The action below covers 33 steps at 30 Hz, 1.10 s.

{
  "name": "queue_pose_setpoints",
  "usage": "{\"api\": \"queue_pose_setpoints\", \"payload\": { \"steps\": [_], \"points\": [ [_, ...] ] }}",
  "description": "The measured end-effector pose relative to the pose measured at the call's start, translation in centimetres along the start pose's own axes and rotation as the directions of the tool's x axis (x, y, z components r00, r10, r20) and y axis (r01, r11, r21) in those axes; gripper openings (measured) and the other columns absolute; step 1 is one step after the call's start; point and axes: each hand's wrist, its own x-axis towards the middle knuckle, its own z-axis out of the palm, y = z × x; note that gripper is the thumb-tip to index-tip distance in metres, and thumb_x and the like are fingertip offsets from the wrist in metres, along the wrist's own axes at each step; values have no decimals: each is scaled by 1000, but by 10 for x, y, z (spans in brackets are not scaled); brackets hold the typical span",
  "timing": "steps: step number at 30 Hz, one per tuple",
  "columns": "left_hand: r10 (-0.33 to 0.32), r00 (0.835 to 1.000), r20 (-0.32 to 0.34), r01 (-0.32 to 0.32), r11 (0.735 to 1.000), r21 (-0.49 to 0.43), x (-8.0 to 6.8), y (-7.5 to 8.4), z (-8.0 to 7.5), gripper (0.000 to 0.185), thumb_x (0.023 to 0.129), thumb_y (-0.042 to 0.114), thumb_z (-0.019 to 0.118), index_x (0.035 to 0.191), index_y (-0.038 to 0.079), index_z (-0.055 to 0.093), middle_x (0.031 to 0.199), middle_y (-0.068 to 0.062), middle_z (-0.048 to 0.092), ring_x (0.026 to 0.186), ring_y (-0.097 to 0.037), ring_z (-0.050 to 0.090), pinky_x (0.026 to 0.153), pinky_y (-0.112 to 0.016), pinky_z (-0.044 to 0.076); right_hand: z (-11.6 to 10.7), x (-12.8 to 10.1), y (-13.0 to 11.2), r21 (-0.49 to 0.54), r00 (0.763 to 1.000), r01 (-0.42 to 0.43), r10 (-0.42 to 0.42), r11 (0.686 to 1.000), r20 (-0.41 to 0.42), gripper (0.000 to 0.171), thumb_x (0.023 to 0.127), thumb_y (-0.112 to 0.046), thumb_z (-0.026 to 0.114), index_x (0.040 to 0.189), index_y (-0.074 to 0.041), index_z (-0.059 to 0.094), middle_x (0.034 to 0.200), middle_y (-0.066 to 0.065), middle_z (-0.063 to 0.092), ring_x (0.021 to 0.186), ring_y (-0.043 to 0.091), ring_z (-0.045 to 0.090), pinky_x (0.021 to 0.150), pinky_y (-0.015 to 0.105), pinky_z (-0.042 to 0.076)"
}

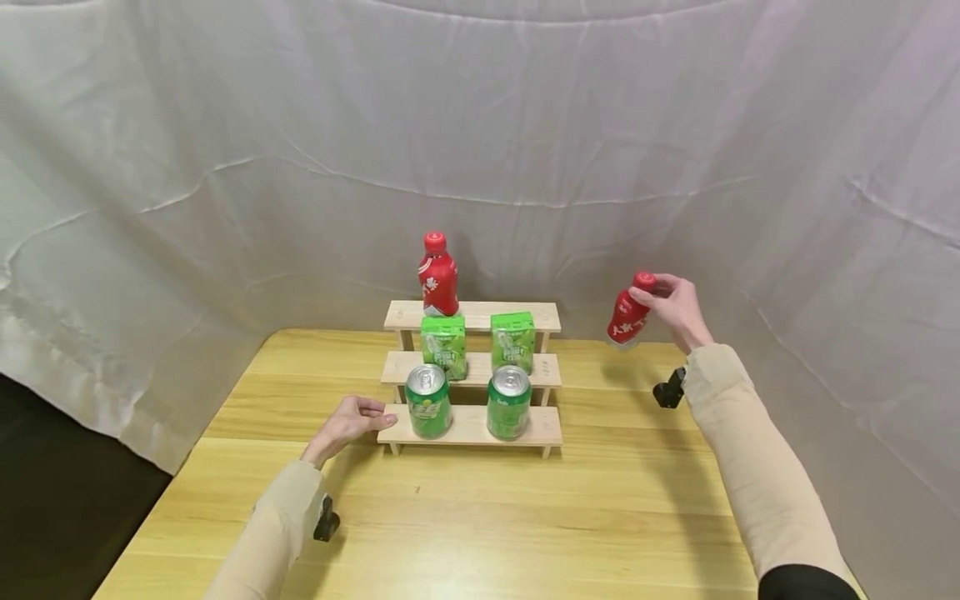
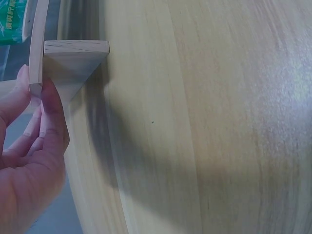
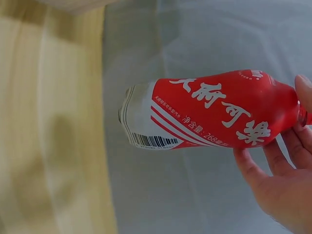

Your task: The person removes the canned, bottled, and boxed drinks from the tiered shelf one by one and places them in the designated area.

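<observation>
While the right hand (image 1: 678,310) holds a tilted red bottle (image 1: 628,317) by its neck, in the air right of the stepped shelf (image 1: 471,427), it could slip and fall onto the counter (image 1: 525,508). The left hand (image 1: 351,423) rests on the shelf's corner, fingers relaxed. On the shelf: two green cartons, two green cans, one red bottle (image 1: 438,277).

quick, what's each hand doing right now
Left hand: open, fingers touching the wooden rack.
Right hand: holding a red bottle in the air.
</observation>
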Motion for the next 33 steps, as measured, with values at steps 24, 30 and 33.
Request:
{"api": "queue_pose_setpoints", "payload": {
  "steps": [24,30,33],
  "points": [
    [-9,1000,-4,9,1000,-17,0,1,1,57,90,15,75,129,-18,51,116,-28,64,98,-22,64,90,-35,57,7,-16,75,-14,987,-162,162,987,-4,58,100,-19,61,147,8,39,148,29,46,113,17,55,99,32,50],
    [-12,1000,-7,12,1000,-21,-1,1,2,56,89,14,75,129,-19,51,116,-28,64,98,-22,64,90,-34,57,10,-17,83,1,986,-168,168,986,17,58,100,-16,60,147,10,37,149,32,44,129,36,51,111,47,46],
    [-12,1000,-8,12,1000,-22,-1,1,2,57,89,14,75,129,-18,51,116,-28,64,98,-22,64,90,-36,58,12,-16,87,14,985,-172,172,985,29,59,100,-14,59,148,11,35,150,34,41,136,44,45,116,54,40]
  ]
}}
